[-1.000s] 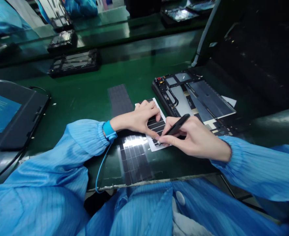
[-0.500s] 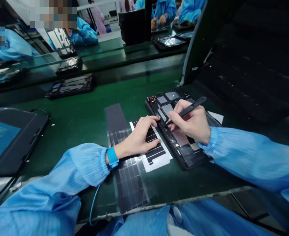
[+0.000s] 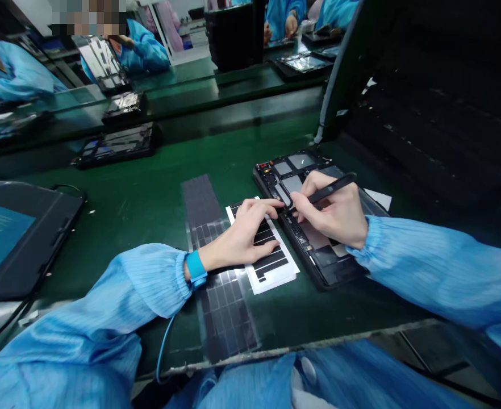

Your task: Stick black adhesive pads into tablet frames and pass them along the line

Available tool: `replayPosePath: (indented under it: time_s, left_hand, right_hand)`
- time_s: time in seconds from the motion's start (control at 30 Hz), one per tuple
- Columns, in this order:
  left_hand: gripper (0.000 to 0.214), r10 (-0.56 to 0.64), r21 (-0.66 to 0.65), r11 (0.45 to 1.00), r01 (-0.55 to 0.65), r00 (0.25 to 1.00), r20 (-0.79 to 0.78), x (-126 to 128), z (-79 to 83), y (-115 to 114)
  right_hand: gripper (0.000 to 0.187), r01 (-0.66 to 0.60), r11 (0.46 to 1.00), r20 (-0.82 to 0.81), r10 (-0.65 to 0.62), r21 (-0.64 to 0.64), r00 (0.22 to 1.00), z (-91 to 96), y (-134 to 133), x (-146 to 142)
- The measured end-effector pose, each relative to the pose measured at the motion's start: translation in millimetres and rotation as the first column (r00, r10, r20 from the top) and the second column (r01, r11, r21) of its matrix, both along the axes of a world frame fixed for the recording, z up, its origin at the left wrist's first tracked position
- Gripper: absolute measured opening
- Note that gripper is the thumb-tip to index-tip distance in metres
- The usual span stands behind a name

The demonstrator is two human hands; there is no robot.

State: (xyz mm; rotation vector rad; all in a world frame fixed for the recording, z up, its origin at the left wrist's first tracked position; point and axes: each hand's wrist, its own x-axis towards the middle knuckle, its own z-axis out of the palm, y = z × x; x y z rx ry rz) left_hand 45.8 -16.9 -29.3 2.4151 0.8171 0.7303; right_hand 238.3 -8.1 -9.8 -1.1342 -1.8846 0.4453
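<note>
My right hand (image 3: 338,213) grips a pair of black tweezers (image 3: 334,186); their tips point down into an opened flat electronic device (image 3: 327,270), like a tablet with its insides showing. The tips themselves are hard to make out behind my fingers. My left hand (image 3: 247,233) lies with its fingers spread over a white sheet of black strips (image 3: 275,262). Its index fingertip reaches the device's left edge, close to the tweezers. Under my left wrist runs a long film with dark rectangles (image 3: 229,312), flat on the green bench.
A dark grey case with a blue label (image 3: 5,236) stands at the left. Behind my hands lie another opened device (image 3: 118,145) and a raised ledge with more devices (image 3: 125,105). A dark panel (image 3: 425,102) rises at the right. Co-workers in blue sleeves (image 3: 146,48) sit opposite.
My left index finger has stretched slightly right, farther over the device's edge. The tweezers have shifted a little upward along the device. The whole view has moved slightly.
</note>
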Motion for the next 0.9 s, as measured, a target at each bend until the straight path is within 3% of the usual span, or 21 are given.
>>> replayPosePath:
  time_s: [0.27,0.47,0.73,0.9]
  left_hand:
    - [0.032,0.003,-0.003,1.000,-0.003,1.000,0.018,0.9,-2.1,0.4]
    - [0.032,0.000,-0.009,1.000,0.000,1.000,0.016,0.7,-2.4,0.7]
    - [0.029,-0.033,0.000,0.999,0.033,0.999,-0.032,0.0,-1.2,0.7]
    - [0.028,-0.031,-0.006,1.000,0.030,0.999,-0.029,1.2,-1.5,1.1]
  right_hand:
    - [0.027,-0.033,0.990,-0.215,0.004,-0.134,0.977,-5.0,3.2,0.9]
    - [0.024,-0.056,0.987,-0.183,0.027,-0.152,0.983,-3.4,4.4,-0.2]
    - [0.023,-0.117,0.993,-0.017,0.117,0.017,0.993,-2.5,4.1,2.2]
    - [0.023,-0.166,0.986,-0.025,0.166,0.008,0.986,-2.1,3.3,3.4]
